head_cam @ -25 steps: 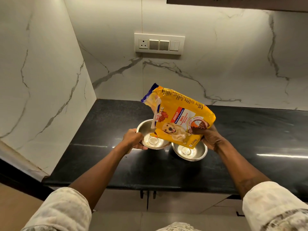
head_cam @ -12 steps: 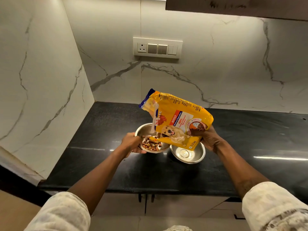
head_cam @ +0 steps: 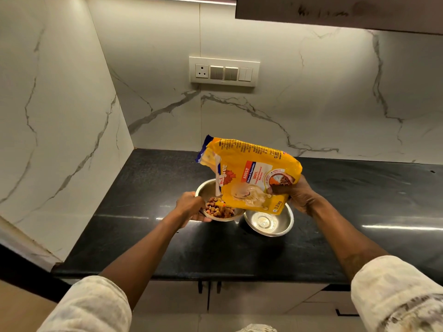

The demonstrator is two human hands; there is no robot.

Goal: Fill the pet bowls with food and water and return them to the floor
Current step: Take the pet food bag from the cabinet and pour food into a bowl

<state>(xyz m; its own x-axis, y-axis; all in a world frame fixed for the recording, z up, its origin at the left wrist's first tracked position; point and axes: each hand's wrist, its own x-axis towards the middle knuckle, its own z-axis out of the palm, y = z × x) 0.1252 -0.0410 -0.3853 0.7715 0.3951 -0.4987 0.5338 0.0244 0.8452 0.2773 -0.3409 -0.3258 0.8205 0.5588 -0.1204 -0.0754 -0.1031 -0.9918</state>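
On the left, the left hand (head_cam: 191, 207) is wrapped round the near rim of the food bowl (head_cam: 217, 202), steadying it on the counter, fingers closed on the steel. Kibble (head_cam: 219, 210) sits heaped in the bottom of that bowl, so this looks like the food-filling step, and well into it. Above the bowl hangs the yellow dog-food bag (head_cam: 249, 176), tipped over with its open corner down at the bowl's right side. Just right of it is the second bowl (head_cam: 269, 221), with nothing in it but a reflection, touching or very nearly touching the first. Furthest right, the right hand (head_cam: 296, 194) grips the bag's bottom end, thumb pressed on the printed front, carrying its weight.

The next move, by the look of it, calls for tilting the bag back upright before the heap climbs too high, then setting it aside; the second bowl would want water, and both have yet to go down to the floor.

The surface is a black polished stone counter (head_cam: 143, 236) set into a corner. White marble-veined walls (head_cam: 60, 116) rise left and behind, with a switch panel (head_cam: 224, 71) on the back wall and a dark cabinet (head_cam: 335, 13) overhead. Cabinet doors (head_cam: 239, 298) show below the counter edge.
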